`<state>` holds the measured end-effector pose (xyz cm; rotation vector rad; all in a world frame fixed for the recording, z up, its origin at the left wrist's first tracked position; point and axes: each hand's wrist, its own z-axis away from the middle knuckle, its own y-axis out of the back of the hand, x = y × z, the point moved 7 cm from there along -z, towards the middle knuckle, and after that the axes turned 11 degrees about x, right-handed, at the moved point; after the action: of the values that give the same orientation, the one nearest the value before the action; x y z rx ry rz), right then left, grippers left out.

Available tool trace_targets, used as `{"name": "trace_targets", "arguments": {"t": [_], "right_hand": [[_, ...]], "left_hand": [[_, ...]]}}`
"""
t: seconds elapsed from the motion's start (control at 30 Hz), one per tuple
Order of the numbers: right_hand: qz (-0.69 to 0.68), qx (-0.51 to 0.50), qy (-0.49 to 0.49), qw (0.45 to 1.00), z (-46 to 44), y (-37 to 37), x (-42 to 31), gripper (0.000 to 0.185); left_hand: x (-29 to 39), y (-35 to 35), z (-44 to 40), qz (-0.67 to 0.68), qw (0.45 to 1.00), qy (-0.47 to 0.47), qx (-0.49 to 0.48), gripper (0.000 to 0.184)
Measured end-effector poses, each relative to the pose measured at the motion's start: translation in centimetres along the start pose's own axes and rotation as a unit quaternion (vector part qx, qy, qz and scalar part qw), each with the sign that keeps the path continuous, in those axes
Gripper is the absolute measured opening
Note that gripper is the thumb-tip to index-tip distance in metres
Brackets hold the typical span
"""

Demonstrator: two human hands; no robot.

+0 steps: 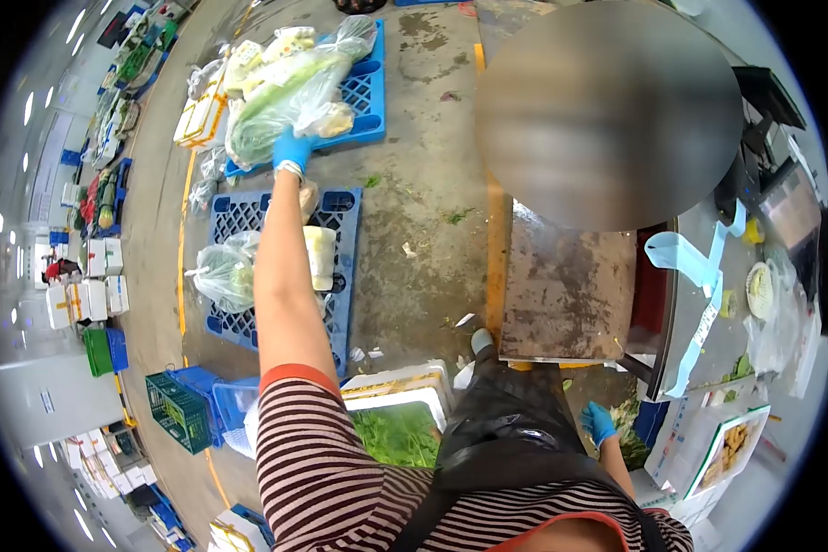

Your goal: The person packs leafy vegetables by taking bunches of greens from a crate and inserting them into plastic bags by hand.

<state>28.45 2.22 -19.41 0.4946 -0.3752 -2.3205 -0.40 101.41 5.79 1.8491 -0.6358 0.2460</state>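
My left hand (293, 150), in a blue glove, reaches far forward and grips the near end of a clear plastic bag of long green vegetables (290, 97). Its fingertips are partly hidden. Other bags of pale produce lie around this bag over a blue pallet (370, 97); I cannot tell whether the held bag is lifted. My right hand (599, 422), also gloved in blue, hangs low at my right side with fingers apart, holding nothing. Leafy greens (627, 440) are near it, and a white foam box of green leaves (396, 434) sits before me on the left.
A second blue pallet (342, 267) carries a clear bag of produce (230, 274). At right stand a stained brown platform (566, 285) and a table with a light-blue strip (695, 340). A green crate (177, 411) is at left. A blurred oval covers the upper right.
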Motion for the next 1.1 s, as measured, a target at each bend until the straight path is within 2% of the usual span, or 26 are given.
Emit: {"name": "trace_targets", "arguments": {"t": [0.03, 0.07, 0.1, 0.13, 0.17, 0.23, 0.27, 0.3, 0.33, 0.37, 0.4, 0.43, 0.47, 0.5, 0.6, 0.7, 0.8, 0.83, 0.93, 0.97, 1.03, 1.07, 1.1], "right_hand": [[-0.017, 0.016, -0.006, 1.0, 0.4, 0.3, 0.8, 0.036], [-0.027, 0.013, -0.004, 1.0, 0.5, 0.3, 1.1, 0.035], [-0.037, 0.01, -0.002, 0.999, 0.8, 0.4, 1.3, 0.033], [-0.048, 0.007, -0.001, 0.999, 0.8, 0.5, 1.7, 0.031], [-0.056, -0.003, -0.001, 0.998, 0.1, 0.4, 2.0, 0.027], [-0.058, -0.003, 0.037, 0.998, -1.4, 0.5, 2.6, 0.024], [-0.017, -0.047, 0.087, 0.995, -3.1, 0.5, 3.0, 0.025], [-0.061, -0.026, 0.123, 0.99, -1.9, 0.2, 2.0, 0.027], [-0.014, -0.046, 0.154, 0.987, -1.0, 0.1, 0.7, 0.029], [-0.009, -0.055, 0.169, 0.984, 1.8, 0.2, -1.9, 0.031], [-0.044, -0.072, 0.13, 0.988, -0.6, 0.3, 0.4, 0.034], [-0.027, -0.051, 0.123, 0.991, -2.1, 0.7, 1.6, 0.039], [-0.045, -0.065, 0.156, 0.985, -2.2, 1.5, 1.8, 0.047], [-0.038, -0.061, 0.179, 0.981, -2.9, 2.3, 2.6, 0.053], [-0.016, -0.046, 0.146, 0.988, -3.3, 6.5, 4.6, 0.053], [-0.046, -0.066, 0.104, 0.991, -6.2, 10.7, 8.2, 0.053], [-0.112, -0.057, 0.081, 0.989, -11.5, 16.0, 12.8, 0.053], [-0.157, -0.026, 0.099, 0.982, -14.1, 17.7, 14.5, 0.049], [-0.157, 0.026, 0.123, 0.98, -16.9, 25.8, 15.0, 0.042], [-0.094, 0.091, 0.217, 0.967, -18.5, 28.7, 15.1, 0.038], [-0.145, 0.17, 0.312, 0.923, -22.4, 33.7, 15.3, 0.035], [-0.214, 0.156, 0.259, 0.929, -23.5, 35.9, 14.9, 0.032], [-0.285, 0.146, 0.204, 0.925, -24.3, 38.2, 14.4, 0.028]], "left_hand": [[-0.2, -3.7, 1.5, 0.068, 0.985, -0.001, -0.161, 0.056], [-1.7, -6.5, 4.4, 0.118, 0.98, -0.019, -0.16, 0.057], [-10.2, -16.3, 6.0, 0.082, 0.98, 0.022, -0.181, 0.052], [-4.0, -15.4, 12.4, -0.161, 0.889, -0.355, -0.24, 0.042], [-4.1, -17.8, 16.0, -0.073, 0.919, -0.186, -0.341, 0.04], [-2.8, -21.5, 25.0, -0.072, 0.89, -0.222, -0.391, 0.038], [-0.2, -21.2, 29.6, -0.062, 0.879, -0.275, -0.385, 0.033], [3.2, -20.3, 34.0, -0.005, 0.859, -0.359, -0.363, 0.025], [4.5, -20.9, 38.2, 0.139, 0.854, -0.082, -0.495, 0.019], [5.9, -21.0, 42.7, 0.26, 0.796, 0.223, -0.499, 0.02], [9.4, -20.0, 46.1, 0.235, 0.754, 0.23, -0.568, 0.018], [10.5, -21.7, 50.3, 0.297, 0.72, 0.25, -0.576, 0.012], [13.7, -20.3, 53.1, 0.209, 0.739, 0.239, -0.594, 0.012], [16.9, -19.5, 56.3, 0.213, 0.735, 0.227, -0.603, 0.018], [26.8, -16.7, 65.5, 0.232, 0.69, 0.235, -0.644, 0.031], [37.8, -13.1, 72.8, 0.262, 0.647, 0.226, -0.679, 0.039], [46.5, -13.1, 80.0, 0.303, 0.597, 0.265, -0.694, 0.042], [47.6, -15.4, 82.3, 0.268, 0.628, 0.193, -0.705, 0.049], [57.0, -14.9, 86.8, 0.255, 0.735, 0.256, -0.574, 0.062], [57.1, -17.1, 88.3, 0.283, 0.737, 0.274, -0.549, 0.077], [58.3, -18.5, 89.6, 0.286, 0.797, 0.316, -0.428, 0.082], [58.6, -18.7, 90.0, 0.289, 0.821, 0.336, -0.361, 0.084], [58.4, -18.7, 89.7, 0.272, 0.832, 0.341, -0.342, 0.084]]}}
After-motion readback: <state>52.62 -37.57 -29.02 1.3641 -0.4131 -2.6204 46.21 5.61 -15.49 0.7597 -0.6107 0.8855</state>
